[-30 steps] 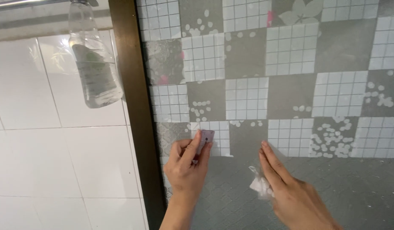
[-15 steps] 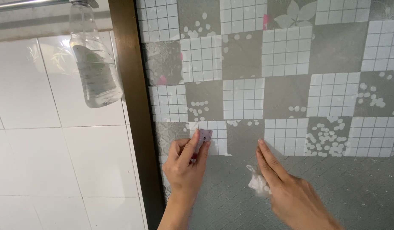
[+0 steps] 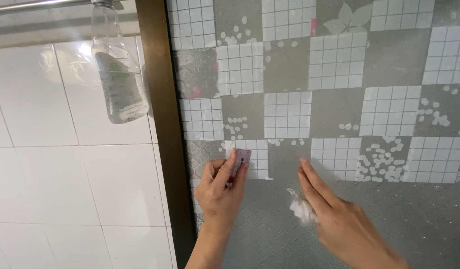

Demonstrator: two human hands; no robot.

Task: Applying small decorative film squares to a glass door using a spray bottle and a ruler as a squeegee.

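The left hand [image 3: 221, 192] keeps its grip clamped on a small scraper [image 3: 241, 160] pressed flat to the patterned film [image 3: 289, 79] on the glass. At three o'clock, the right hand [image 3: 339, 224] pinches a crumpled white scrap [image 3: 302, 209]. At ten o'clock, a clear bottle [image 3: 118, 74] hangs against white tiles [image 3: 65, 174].

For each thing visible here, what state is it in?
Left hand: presses a small scraper against the glass.
Right hand: holds crumpled white scrap.
Patterned film: stuck above, removed below.
Spray bottle: hanging from the rail, part full.
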